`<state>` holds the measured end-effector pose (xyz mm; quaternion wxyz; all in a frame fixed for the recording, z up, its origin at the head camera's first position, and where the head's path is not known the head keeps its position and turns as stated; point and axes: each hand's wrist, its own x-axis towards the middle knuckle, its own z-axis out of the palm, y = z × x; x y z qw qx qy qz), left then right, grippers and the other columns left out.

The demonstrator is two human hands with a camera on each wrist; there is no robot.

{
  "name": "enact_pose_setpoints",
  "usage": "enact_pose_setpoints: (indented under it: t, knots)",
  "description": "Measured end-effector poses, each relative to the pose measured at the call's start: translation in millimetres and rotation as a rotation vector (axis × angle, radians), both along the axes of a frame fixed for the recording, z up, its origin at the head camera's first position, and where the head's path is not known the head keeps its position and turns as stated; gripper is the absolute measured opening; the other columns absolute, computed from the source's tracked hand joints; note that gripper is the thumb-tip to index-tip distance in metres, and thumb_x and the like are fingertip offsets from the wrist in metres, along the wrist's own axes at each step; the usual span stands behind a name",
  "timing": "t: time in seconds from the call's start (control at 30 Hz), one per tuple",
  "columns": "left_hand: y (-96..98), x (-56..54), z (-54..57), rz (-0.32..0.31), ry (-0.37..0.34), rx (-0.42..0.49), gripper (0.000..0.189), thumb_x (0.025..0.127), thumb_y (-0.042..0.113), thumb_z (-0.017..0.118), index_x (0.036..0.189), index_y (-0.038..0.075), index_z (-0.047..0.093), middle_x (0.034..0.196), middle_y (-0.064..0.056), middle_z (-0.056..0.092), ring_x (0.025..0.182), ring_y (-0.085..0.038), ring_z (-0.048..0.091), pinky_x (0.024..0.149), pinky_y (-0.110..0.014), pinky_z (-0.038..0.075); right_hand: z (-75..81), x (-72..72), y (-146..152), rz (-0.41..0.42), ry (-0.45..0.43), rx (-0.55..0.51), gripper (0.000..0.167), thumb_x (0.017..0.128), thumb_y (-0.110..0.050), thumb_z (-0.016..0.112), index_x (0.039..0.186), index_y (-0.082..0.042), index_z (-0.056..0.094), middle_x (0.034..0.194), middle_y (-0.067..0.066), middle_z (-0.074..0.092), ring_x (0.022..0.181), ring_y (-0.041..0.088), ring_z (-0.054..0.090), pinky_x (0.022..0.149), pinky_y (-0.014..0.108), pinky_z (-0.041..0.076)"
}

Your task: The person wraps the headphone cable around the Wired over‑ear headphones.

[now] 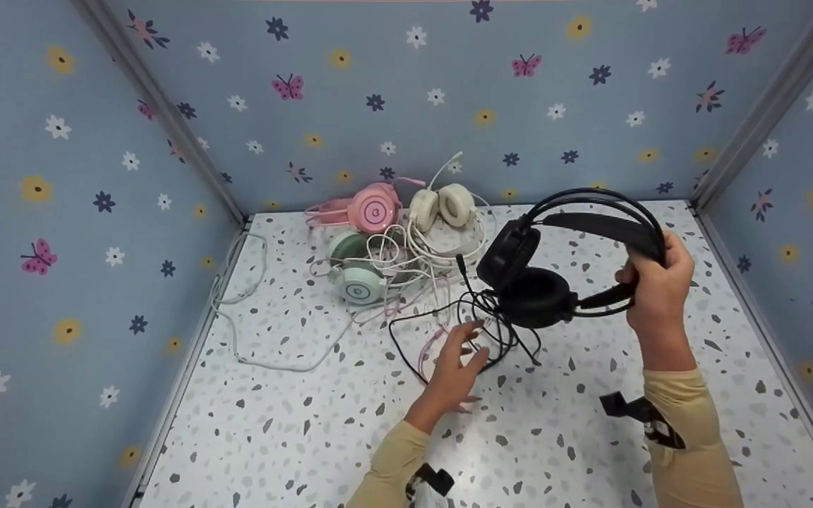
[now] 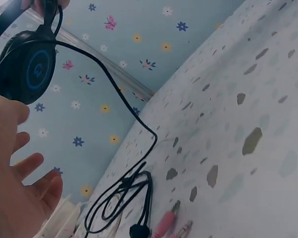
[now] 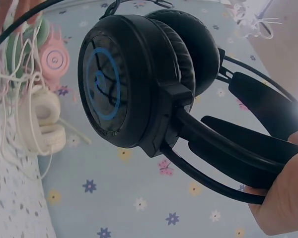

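Note:
My right hand (image 1: 663, 282) grips the headband of a black over-ear headset (image 1: 555, 296), holding it up at the right of the table. One ear cup (image 3: 134, 84) shows a blue ring in the right wrist view. From the headset a black cable (image 2: 107, 72) runs down to a loose coil on the table. My left hand (image 1: 452, 370) reaches in below the headset, its fingers spread and slightly bent beside the black cable coil. Nothing sits between its fingers. In the left wrist view this hand (image 2: 15, 168) is just below an ear cup.
Towards the back lie a pink headset (image 1: 376, 209), a white headset (image 1: 457, 204) and a mint green headset (image 1: 359, 284), their cables tangled together. A pale cable (image 1: 286, 367) loops out to the left. Patterned walls (image 1: 406, 85) enclose the speckled table (image 1: 272, 423) at the back and sides.

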<state>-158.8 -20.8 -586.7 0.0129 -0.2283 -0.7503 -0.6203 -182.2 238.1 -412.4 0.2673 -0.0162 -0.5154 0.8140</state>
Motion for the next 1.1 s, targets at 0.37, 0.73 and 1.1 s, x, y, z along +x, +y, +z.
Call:
enact_pose_setpoints:
  t: [0.37, 0.73, 1.1]
  knots:
    - [29.2, 18.3, 52.9, -0.302, -0.043, 0.285, 0.024, 0.103, -0.002, 0.036, 0.104, -0.017, 0.055, 0.098, -0.033, 0.058, 0.093, -0.037, 0.060, 0.084, -0.039, 0.049, -6.3, 7.7, -16.4, -0.021, 0.018, -0.140, 0.018, 0.087, 0.009, 0.060, 0.078, 0.001, 0.046, 0.051, 0.008, 0.039, 0.042, 0.016, 0.042, 0.045, 0.024, 0.044]
    - [-2.8, 22.3, 72.5, -0.047, 0.149, 0.186, 0.024, 0.103, 0.001, 0.037, 0.094, -0.002, 0.059, 0.059, -0.004, 0.039, 0.048, -0.009, 0.033, 0.046, -0.024, 0.032, -19.2, 2.1, -13.5, -0.158, 0.034, -0.099, 0.018, 0.082, 0.016, 0.058, 0.078, 0.001, 0.049, 0.055, 0.005, 0.040, 0.041, 0.014, 0.041, 0.043, 0.023, 0.042]
    - [-21.4, 25.4, 118.0, -0.074, 0.611, -0.614, 0.021, 0.101, 0.024, 0.052, 0.082, 0.016, 0.055, 0.063, 0.010, 0.041, 0.052, -0.003, 0.038, 0.049, -0.019, 0.033, -32.8, 2.1, -27.5, -0.221, -0.024, -0.093, 0.018, 0.084, 0.013, 0.059, 0.078, -0.001, 0.050, 0.060, 0.004, 0.043, 0.042, 0.012, 0.042, 0.042, 0.022, 0.042]
